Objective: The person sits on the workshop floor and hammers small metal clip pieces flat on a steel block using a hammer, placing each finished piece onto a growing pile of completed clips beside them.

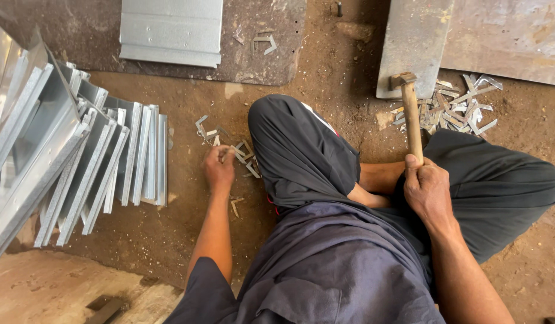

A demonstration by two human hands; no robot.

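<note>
I sit on a dirt floor with my knees bent. My right hand (427, 189) grips the wooden handle of a hammer (411, 117), whose metal head points up toward a flat steel sheet (412, 45). My left hand (219, 168) reaches down to a small scatter of bent metal clips (244, 157) on the ground beside my left knee; its fingers are closed on one of the clips.
A row of folded galvanised sheet profiles (79, 156) leans at the left. A second pile of metal offcuts (457, 108) lies by the hammer head. Another folded sheet (172, 30) rests on a dark plate at the top.
</note>
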